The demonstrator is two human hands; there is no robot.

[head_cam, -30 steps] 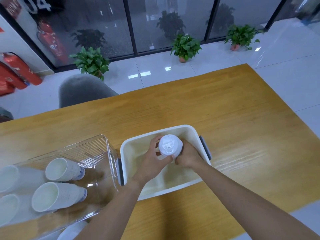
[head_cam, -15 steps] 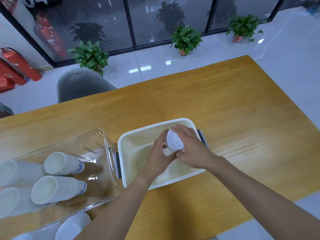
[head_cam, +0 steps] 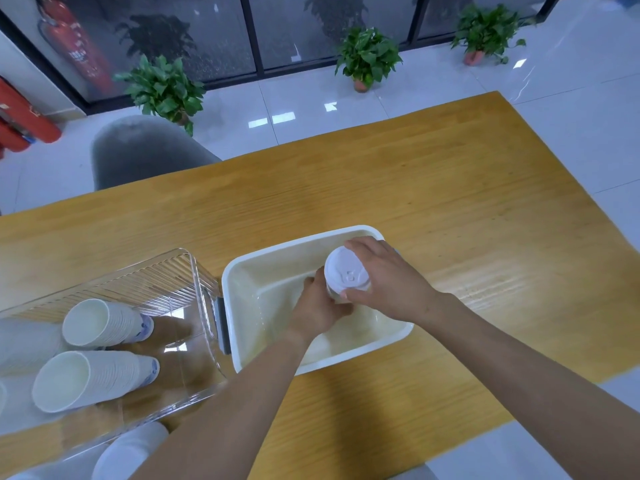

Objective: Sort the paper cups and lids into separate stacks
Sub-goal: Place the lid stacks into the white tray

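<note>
Both grips were closed over the white bin: the left hand round the cup, the right hand on its lid.

Two bare forearms, no sleeves in sight

The left hand and the right hand are both uncovered, with no gloves, rings, watch or bands visible on fingers or wrists. Both forearms run bare from the wrists down to the lower edge of the frame, slim and smooth, and no sleeve cuff shows on either one.
</note>
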